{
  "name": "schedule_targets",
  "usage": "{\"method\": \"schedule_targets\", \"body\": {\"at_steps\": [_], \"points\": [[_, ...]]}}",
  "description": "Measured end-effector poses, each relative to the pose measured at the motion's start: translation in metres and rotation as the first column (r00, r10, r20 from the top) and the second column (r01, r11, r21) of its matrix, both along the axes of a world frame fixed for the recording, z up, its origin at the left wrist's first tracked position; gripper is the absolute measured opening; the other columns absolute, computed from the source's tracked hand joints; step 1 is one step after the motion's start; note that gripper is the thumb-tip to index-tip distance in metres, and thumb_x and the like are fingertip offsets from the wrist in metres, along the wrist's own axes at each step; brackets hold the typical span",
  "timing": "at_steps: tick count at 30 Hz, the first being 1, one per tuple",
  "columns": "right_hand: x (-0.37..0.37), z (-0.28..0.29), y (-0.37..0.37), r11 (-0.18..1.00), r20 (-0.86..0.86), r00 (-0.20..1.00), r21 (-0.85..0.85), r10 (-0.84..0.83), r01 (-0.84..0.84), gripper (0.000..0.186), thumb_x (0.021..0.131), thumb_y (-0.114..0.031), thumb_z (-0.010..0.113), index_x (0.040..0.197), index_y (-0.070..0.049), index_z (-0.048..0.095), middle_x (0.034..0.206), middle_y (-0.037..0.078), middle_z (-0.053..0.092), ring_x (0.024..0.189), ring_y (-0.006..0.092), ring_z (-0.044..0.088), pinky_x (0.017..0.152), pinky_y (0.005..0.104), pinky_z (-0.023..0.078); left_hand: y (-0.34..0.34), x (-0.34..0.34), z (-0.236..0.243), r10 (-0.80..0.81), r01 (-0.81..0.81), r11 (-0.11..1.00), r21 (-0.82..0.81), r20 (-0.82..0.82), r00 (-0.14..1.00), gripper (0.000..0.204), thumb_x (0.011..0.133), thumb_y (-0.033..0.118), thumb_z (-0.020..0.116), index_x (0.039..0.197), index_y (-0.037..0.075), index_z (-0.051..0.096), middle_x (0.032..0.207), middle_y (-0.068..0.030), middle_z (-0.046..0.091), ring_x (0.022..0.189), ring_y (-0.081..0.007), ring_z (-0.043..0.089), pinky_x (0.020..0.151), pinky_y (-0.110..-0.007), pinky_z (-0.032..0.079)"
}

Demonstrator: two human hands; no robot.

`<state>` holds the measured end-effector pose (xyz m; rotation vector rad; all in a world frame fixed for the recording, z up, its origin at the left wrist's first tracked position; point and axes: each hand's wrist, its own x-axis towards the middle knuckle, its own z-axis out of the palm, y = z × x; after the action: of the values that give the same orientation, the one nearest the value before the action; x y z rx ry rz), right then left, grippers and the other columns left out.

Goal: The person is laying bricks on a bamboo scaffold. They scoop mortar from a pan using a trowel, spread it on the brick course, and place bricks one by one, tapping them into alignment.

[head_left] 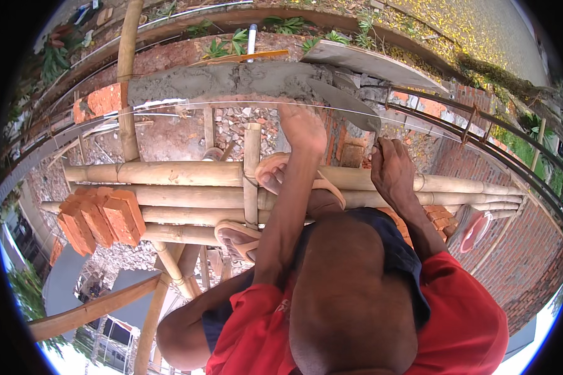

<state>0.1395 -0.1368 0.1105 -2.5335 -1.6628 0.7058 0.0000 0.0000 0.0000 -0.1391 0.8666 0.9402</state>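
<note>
- Mortar (187,84), wet and grey, lies in a long strip on top of the wall, in front of the left grip (303,128) and running far out to its left.
- The right grip (394,164) is closed on the handle end of a trowel (350,107). The flat blade points forward and left from that grip, and its tip is over the mortar.
- The left grip is up against the near edge of the mortar. Its fingertips are hard to see, so I cannot tell if it is open or closed.
- A thin white string (200,102) runs across by the left grip. I cannot tell if they touch.
- An orange brick (100,102) sits at the end of the strip, well left of the left grip.
- Done, as far as I can see: most of the strip is covered with mortar.
- Left, I think: the mortar looks lumpy near the blade, so the smoothing seems only part done. No bricks sit on top of the grey part.
- Behind and left of the left grip, a brick pile (100,219) waits on bamboo poles (187,197).
</note>
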Motion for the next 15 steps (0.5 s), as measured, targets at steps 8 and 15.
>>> {"method": "schedule_targets", "body": {"at_steps": [8, 15], "points": [[-0.027, -0.029, 0.056, 0.968, 0.032, 0.999, 0.25, -0.019, 0.01, 0.024, 0.093, -0.012, 0.067, 0.112, 0.0, 0.059, 0.104, 0.019, 0.057, 0.091, 0.0399, 0.066, 0.075, 0.0491, 0.056, 0.008, 0.011, 0.007, 0.112, -0.12, 0.978, -0.168, -0.058, 0.992, 0.072, 0.11, 0.058, 0.033, 0.164, 0.011, 0.026, 0.17, -0.0071, 0.028, 0.156, -0.026, 0.025, 0.128, -0.044, 0.018], [-0.035, -0.046, 0.08, 0.958, 0.279, 0.949, 0.198, 0.145, -0.205, 0.024, 0.088, -0.011, 0.065, 0.11, -0.001, 0.059, 0.108, 0.018, 0.057, 0.097, 0.0372, 0.068, 0.078, 0.0474, 0.057, 0.005, 0.009, 0.016, 0.096, -0.086, 0.992, -0.089, 0.112, 0.989, 0.073, 0.11, 0.059, 0.03, 0.163, 0.009, 0.026, 0.166, -0.0109, 0.034, 0.152, -0.0281, 0.032, 0.127, -0.042, 0.021]]}}
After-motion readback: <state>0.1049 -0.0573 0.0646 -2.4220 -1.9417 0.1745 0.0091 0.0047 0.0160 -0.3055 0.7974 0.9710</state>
